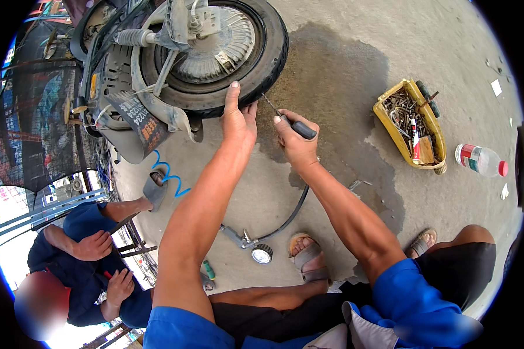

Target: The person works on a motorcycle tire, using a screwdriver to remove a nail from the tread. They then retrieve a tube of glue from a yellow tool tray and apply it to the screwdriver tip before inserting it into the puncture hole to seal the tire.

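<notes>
A scooter's rear wheel with a black tyre (pixel 271 55) fills the top centre. My left hand (pixel 239 119) presses against the tyre's lower tread, thumb up on the rubber. Just to its right, my right hand (pixel 294 139) grips a black-handled pointed tool (pixel 291 122) whose thin metal shaft angles up toward the tyre beside my left fingers. Both forearms reach up from blue sleeves at the bottom.
A yellow tray of rusty bolts and tools (pixel 416 125) and a plastic bottle (pixel 480 160) lie to the right on wet concrete. An air inflator with gauge and black hose (pixel 256 247) lies by my sandalled feet. Another person in blue (pixel 87 256) crouches lower left.
</notes>
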`<action>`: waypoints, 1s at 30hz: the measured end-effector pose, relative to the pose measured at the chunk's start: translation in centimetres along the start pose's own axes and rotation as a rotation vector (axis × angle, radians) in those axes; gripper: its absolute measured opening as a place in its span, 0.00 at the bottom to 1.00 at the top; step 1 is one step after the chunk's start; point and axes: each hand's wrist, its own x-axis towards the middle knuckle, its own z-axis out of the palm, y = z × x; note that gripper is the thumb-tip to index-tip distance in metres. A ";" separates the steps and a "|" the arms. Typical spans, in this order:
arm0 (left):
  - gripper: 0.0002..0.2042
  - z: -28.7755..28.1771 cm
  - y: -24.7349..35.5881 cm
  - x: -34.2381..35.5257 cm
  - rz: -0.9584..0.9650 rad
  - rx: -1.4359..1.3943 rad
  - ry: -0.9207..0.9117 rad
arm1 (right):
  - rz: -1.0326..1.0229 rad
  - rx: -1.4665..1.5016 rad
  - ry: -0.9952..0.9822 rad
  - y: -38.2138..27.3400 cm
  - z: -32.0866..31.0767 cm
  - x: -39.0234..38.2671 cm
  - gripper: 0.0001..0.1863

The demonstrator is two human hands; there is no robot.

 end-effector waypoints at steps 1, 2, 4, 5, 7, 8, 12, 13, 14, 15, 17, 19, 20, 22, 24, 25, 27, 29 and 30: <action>0.34 0.0 0.0 0.0 0.002 -0.001 0.002 | -0.191 -0.243 0.004 -0.5 0.0 0.0 0.13; 0.34 0.1 -0.1 0.1 0.004 -0.003 0.005 | -0.372 -0.411 0.008 -1.1 -0.1 0.0 0.11; 0.34 0.3 -0.4 0.1 -0.012 -0.017 0.021 | -0.432 -0.724 -0.047 -3.6 0.4 -0.3 0.09; 0.33 0.5 -0.4 0.2 -0.018 -0.026 0.030 | -0.460 -0.881 -0.077 -4.9 0.7 -0.3 0.09; 0.33 0.2 -0.4 0.7 -0.022 -0.041 0.026 | -0.414 -0.975 -0.134 -7.3 1.1 0.4 0.07; 0.33 -0.2 -0.5 0.9 -0.024 -0.049 0.027 | -0.411 -0.990 -0.140 -8.5 1.3 1.0 0.08; 0.33 0.2 -0.3 0.4 0.001 -0.014 0.018 | 0.091 -0.494 -0.170 -9.8 -0.5 4.6 0.06; 0.33 0.1 -0.2 0.3 0.004 -0.014 0.022 | 0.327 -0.286 -0.200 -10.1 -0.9 5.0 0.06; 0.33 -0.1 -0.2 0.2 0.007 -0.014 0.027 | 0.455 -0.087 -0.156 -10.0 -0.9 4.5 0.04; 0.34 0.1 -0.1 0.1 0.006 -0.012 0.023 | 0.567 0.107 -0.160 -9.3 -1.7 4.7 0.04; 0.34 0.2 -0.2 0.0 0.002 -0.009 0.016 | 0.785 0.501 -0.164 -5.7 -3.6 5.3 0.05; 0.34 0.0 -0.3 0.1 -0.003 -0.009 0.007 | 0.896 0.762 -0.164 -2.8 -4.0 5.0 0.06; 0.33 -0.1 -0.4 0.1 -0.006 -0.010 0.000 | 0.903 0.856 -0.155 -1.2 -4.0 4.4 0.06; 0.33 -0.2 -0.3 0.1 0.000 -0.011 0.000 | 0.862 0.947 -0.116 0.2 -2.5 2.9 0.07; 0.34 -0.2 -0.3 0.1 0.008 -0.007 0.011 | 0.759 0.842 -0.048 0.2 -1.3 2.0 0.08; 0.34 -0.2 -0.2 0.0 0.015 -0.004 0.008 | 0.707 0.791 -0.016 0.1 -0.9 1.6 0.09; 0.34 -0.1 -0.2 -0.1 0.024 -0.001 -0.002 | 0.510 0.586 -0.003 -0.1 -0.7 0.9 0.08; 0.34 -0.3 -0.2 0.1 0.016 0.004 0.010 | 0.301 0.329 -0.023 -0.5 -0.7 0.6 0.09; 0.34 -0.2 -0.1 0.2 0.011 0.007 0.013 | 0.159 0.102 -0.023 -0.7 -1.0 0.7 0.13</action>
